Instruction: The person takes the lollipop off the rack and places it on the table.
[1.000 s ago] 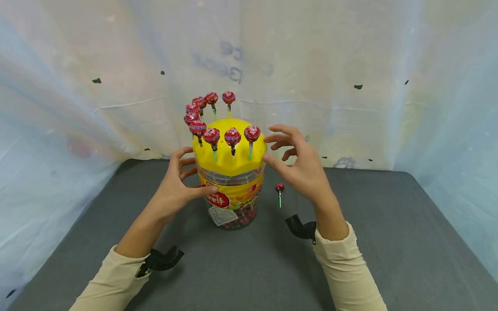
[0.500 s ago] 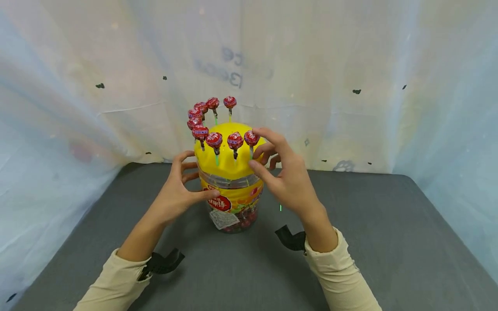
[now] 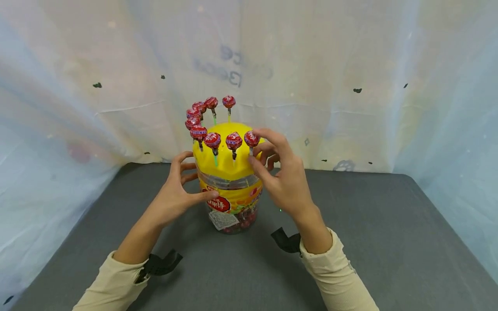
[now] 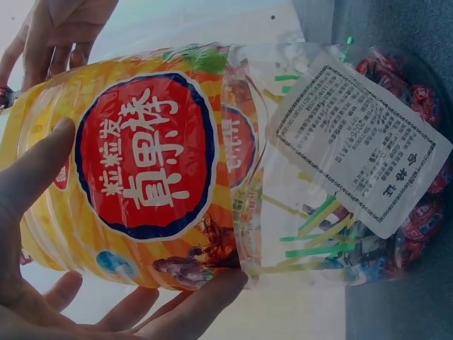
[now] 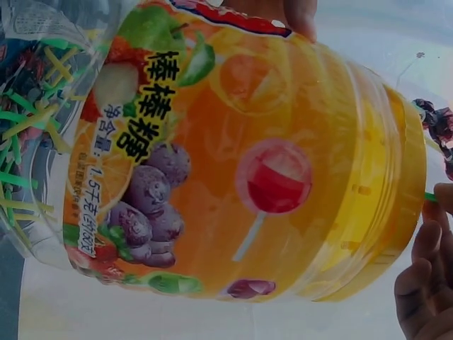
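A clear plastic candy jar [image 3: 233, 196] with a yellow lid [image 3: 223, 168] stands upright on the table. Its label shows fruit and a red badge; wrapped lollipops lie inside. My left hand [image 3: 171, 194] grips the jar's left side, thumb across the label [image 4: 148, 152] in the left wrist view. Several red-wrapped lollipops [image 3: 212, 141] stand by their sticks along the lid's left and front. At its front right, my right hand [image 3: 288, 181] pinches a lollipop [image 3: 251, 138] between thumb and index finger. Its green stick [image 5: 430, 196] shows at the lid in the right wrist view.
The dark grey table [image 3: 373, 233] extends around the jar, with a pale printed curtain [image 3: 311, 60] behind and at the sides. A black strap [image 3: 159, 263] hangs from the left wrist, another black strap [image 3: 285, 239] from the right. A loose lollipop is nearly hidden behind the right hand.
My right hand has moved left from beside the lid and taken the front-right lollipop between its fingers. It now covers most of the loose lollipop on the table. My left hand stays on the jar.
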Motion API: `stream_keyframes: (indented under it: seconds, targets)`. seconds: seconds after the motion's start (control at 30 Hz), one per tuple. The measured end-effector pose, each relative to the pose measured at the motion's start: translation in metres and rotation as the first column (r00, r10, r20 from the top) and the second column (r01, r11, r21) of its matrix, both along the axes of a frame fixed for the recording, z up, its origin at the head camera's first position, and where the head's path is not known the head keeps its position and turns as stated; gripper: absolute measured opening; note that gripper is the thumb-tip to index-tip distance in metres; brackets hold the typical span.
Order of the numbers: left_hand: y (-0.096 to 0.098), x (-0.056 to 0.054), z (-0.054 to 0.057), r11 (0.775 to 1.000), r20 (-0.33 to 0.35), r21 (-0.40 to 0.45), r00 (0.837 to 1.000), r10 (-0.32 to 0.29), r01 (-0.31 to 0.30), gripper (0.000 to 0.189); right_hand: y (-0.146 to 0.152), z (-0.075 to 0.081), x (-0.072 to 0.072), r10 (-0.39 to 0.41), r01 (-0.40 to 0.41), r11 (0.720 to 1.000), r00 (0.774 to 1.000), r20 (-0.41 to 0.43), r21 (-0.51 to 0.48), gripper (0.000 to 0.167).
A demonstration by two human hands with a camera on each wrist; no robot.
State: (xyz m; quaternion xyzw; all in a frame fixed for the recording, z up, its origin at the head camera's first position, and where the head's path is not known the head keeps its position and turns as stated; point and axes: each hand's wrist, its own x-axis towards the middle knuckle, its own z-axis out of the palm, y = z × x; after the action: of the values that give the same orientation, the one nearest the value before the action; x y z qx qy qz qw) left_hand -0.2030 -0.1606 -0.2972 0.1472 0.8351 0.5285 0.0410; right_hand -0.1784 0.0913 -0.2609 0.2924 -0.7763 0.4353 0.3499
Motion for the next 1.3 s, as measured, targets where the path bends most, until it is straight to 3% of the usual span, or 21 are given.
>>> stream_keyframes:
  seconds: [0.43,0.77,1.07,1.3]
  targets:
    - [-0.001,0.002,0.002,1.0,-0.003,-0.007,1.0,-0.012,0.012,0.103,0.005,0.003,0.002,0.013,-0.027,0.987,0.996,-0.089,-0.161,0.052]
    - [0.006,0.005,-0.006,0.997,-0.039,0.072,0.999,-0.013,0.015,0.098,0.027,0.005,0.005,-0.106,0.106,0.994,0.993,0.056,0.001,0.052]
    - [0.006,0.007,-0.006,0.982,0.055,0.186,0.998,0.018,-0.028,0.099,0.027,-0.002,-0.001,-0.152,0.148,0.985,0.988,0.031,0.092,0.053]
    - [0.006,0.012,-0.005,0.98,0.068,0.196,0.997,0.03,-0.043,0.099,0.031,-0.002,0.0,-0.142,0.137,0.985,0.989,0.041,0.108,0.053]
